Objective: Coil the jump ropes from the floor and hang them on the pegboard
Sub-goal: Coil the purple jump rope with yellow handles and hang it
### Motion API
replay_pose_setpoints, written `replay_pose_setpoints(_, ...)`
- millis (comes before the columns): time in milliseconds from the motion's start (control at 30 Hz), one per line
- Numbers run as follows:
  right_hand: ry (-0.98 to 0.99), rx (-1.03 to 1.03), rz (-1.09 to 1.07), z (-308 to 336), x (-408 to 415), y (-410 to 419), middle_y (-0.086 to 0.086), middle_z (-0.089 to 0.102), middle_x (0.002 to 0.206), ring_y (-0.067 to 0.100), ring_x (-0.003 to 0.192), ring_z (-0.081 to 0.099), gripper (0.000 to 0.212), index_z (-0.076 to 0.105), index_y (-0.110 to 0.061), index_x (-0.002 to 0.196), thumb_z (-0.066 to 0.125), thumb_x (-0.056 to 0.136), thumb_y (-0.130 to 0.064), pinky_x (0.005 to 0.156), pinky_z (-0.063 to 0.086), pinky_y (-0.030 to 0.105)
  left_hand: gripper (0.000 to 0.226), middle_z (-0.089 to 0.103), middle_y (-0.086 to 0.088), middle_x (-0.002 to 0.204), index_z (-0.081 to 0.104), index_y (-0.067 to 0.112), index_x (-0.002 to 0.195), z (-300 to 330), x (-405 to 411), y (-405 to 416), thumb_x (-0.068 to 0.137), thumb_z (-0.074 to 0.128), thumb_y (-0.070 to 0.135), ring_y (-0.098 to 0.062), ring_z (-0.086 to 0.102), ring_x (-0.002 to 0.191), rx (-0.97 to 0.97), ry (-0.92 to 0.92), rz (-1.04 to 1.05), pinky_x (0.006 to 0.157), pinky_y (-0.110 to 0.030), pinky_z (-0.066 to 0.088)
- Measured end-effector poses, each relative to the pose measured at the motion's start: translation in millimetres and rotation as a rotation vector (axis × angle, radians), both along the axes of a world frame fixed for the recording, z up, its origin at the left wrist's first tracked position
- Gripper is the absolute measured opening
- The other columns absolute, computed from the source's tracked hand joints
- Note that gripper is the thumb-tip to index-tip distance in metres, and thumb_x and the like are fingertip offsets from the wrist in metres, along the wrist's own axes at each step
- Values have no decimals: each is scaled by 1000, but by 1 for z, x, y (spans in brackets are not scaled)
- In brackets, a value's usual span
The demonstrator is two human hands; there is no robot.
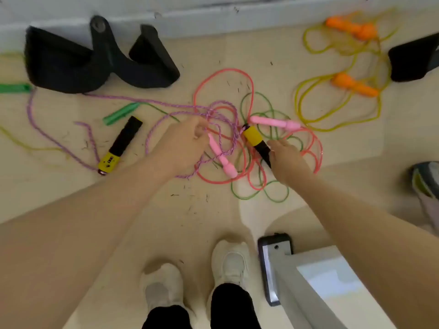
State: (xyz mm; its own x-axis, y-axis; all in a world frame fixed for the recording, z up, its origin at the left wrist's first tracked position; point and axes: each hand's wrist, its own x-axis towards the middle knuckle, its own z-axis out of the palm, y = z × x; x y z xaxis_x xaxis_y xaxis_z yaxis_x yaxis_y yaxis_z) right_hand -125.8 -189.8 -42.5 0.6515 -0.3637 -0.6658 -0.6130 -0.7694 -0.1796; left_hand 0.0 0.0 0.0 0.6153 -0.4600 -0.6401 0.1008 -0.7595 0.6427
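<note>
Several jump ropes lie tangled on the beige floor. My right hand [286, 160] is shut on a black and yellow handle [253, 137] of the purple braided rope [225, 129]. My left hand [183, 143] pinches that purple rope near the tangle's middle. Its other black and yellow handle [121, 144] rests on the floor to the left. A pink rope [223, 77] with two pink handles [273, 122] and a thin green rope [261, 193] are knotted together under my hands. A yellow rope with orange handles [354, 84] is spread at the upper right. The pegboard is out of view.
Black metal stand feet [95, 60] sit by the wall at upper left, another [413, 60] at the right edge. Green handles [120, 113] lie at left. A phone [273, 267] and a grey frame [320, 281] are near my white shoes [228, 260]. Another person's shoe [425, 184] is at right.
</note>
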Motion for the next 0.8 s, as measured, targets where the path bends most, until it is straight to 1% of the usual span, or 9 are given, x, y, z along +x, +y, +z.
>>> replay_pose_setpoints(100, -41, -17, -28, -44, 4, -3, 21, 50, 123, 38, 111, 46, 33, 43, -4, 126, 42, 94, -10, 87, 42, 43, 29, 60, 1, 98, 51, 19, 121, -39, -3, -8, 93, 45, 14, -28, 63, 90, 19, -9, 32, 64, -20, 46)
replay_pose_setpoints(233, -6, -35, -35, -69, 16, -1, 21, 53, 118, 39, 109, 48, 37, 40, -2, 121, 53, 91, -20, 81, 41, 42, 20, 59, 1, 98, 53, 23, 112, -60, -1, -14, 94, 45, 17, -21, 58, 79, 13, 26, 68, 45, -8, 36)
replay_pose_setpoints(333, 6, -60, -21, -61, 26, 10, 19, 55, 111, 33, 99, 51, 32, 47, -3, 113, 56, 88, -20, 73, 36, 36, 17, 62, -1, 98, 55, 20, 105, -56, -2, -12, 93, 44, 16, -17, 56, 76, 7, 88, 84, 62, -19, 44)
replay_pose_setpoints(400, -74, 228, -237, -38, 34, 25, 14, 58, 95, 26, 83, 51, 20, 51, -5, 102, 57, 85, -12, 66, 38, 30, 16, 63, 1, 87, 56, 17, 98, -39, -5, -10, 94, 41, 16, -17, 57, 76, 38, 144, 114, 71, -30, 47)
replay_pose_setpoints(500, -198, 652, -503, 32, 49, 51, -1, 51, 74, 13, 68, 49, 22, 47, -18, 87, 61, 82, -2, 58, 41, 14, 36, 61, 0, 73, 58, 10, 90, 13, -8, -9, 100, 33, 33, -15, 58, 69, 33, 347, 322, 61, -20, 45)
replay_pose_setpoints(567, -228, 737, -398, 81, 58, 68, -4, 54, 80, 14, 77, 54, 31, 49, -19, 101, 66, 80, -4, 70, 46, 18, 64, 66, -6, 77, 62, 8, 82, 57, -4, -4, 97, 20, 55, -17, 61, 72, 31, 466, 454, 63, -23, 46)
replay_pose_setpoints(633, -276, 702, -248, 130, 68, 78, -7, 58, 91, 17, 91, 55, 45, 49, -16, 119, 66, 79, -4, 83, 46, 28, 80, 70, -11, 90, 66, 6, 92, 100, 6, 7, 91, 13, 66, -21, 65, 84, -15, 536, 560, 67, -28, 47)
replay_pose_setpoints(733, -340, 631, 26, 211, 78, 87, -2, 58, 105, 20, 99, 55, 52, 48, -21, 123, 70, 76, -11, 88, 47, 38, 82, 67, -9, 107, 60, 5, 112, 170, 22, 31, 88, 17, 70, -21, 62, 98, -147, 717, 686, 76, -31, 46)
replay_pose_setpoints(800, -304, 549, 329, 265, 79, 96, 0, 54, 117, 23, 106, 53, 60, 42, -24, 130, 71, 77, -18, 89, 46, 40, 73, 67, -9, 103, 59, 3, 110, 223, 29, 39, 89, 30, 67, -22, 63, 93, -300, 813, 788, 79, -34, 50)
